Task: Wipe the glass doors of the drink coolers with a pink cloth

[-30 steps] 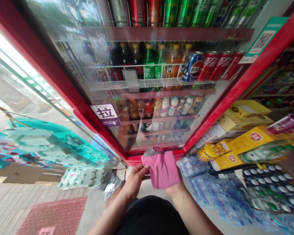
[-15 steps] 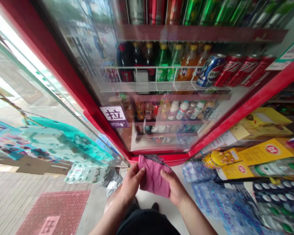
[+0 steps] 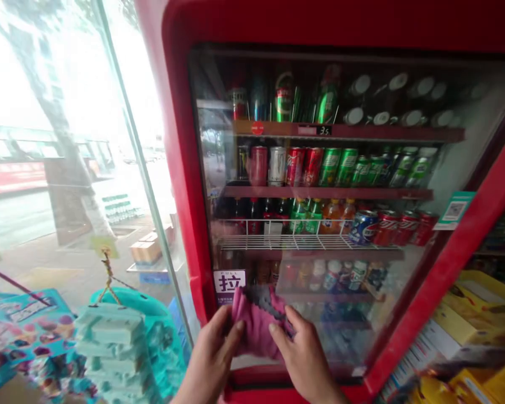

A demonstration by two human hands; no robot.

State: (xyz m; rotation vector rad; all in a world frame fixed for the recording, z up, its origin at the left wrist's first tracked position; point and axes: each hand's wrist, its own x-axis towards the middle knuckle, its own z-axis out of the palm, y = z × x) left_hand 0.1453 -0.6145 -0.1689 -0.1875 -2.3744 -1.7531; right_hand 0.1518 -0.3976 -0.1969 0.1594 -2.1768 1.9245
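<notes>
A folded pink cloth with a grey, scalloped edge is held up between my two hands. My left hand pinches its left side, thumb on the near face. On the other side, my right hand grips the cloth near its grey edge, thumb also toward me. Directly behind stands a red-framed drinks fridge with its glass door shut. A white and purple sticker with a "pull" sign is on the glass, just above my left hand.
Cans and bottles fill the fridge shelves. Left of it hang turquoise egg cartons and blue snack packs, beside a glass panel edge. Yellow boxes are stacked at the right.
My view has tilted up, bringing the fridge's upper shelves and the street into sight. My hands still hold the cloth, now in front of the lower door, and its top edge gapes more.
</notes>
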